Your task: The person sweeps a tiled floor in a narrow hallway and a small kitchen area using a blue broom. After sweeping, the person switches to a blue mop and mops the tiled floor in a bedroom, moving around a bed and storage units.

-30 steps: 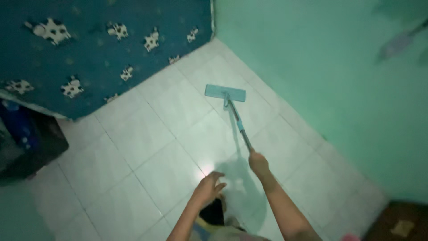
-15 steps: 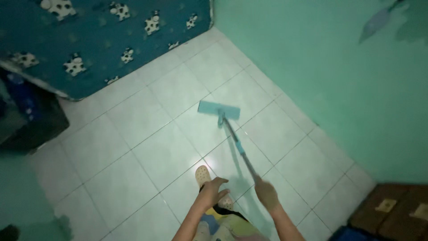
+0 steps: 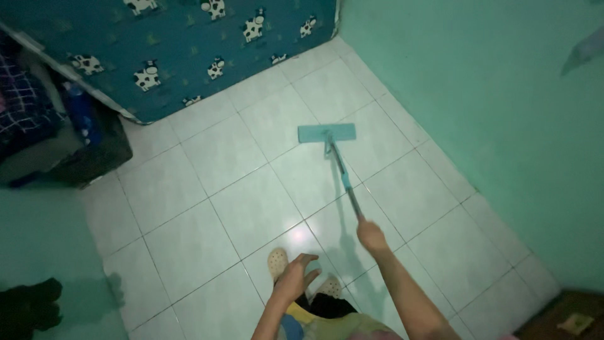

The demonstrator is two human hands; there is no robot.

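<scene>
My right hand (image 3: 372,235) grips the end of a flat mop's handle (image 3: 345,182), arm stretched forward. The teal rectangular mop head (image 3: 326,133) lies flat on the white tiled floor (image 3: 214,208), a couple of tiles ahead of me. My left hand (image 3: 296,277) hangs free in front of my body with the fingers loosely spread, holding nothing. Below it my feet in light clogs (image 3: 277,262) stand on the tiles.
A mattress in a blue cover with a cow print (image 3: 189,50) leans at the far side. A dark bin or box (image 3: 94,151) stands at the left beside checked fabric. A green wall (image 3: 491,94) runs along the right. A dark object (image 3: 25,305) lies bottom left.
The mop head has slid back towards me and to the left, away from the wall corner. My right hand stays on the handle, and my left hand stays free.
</scene>
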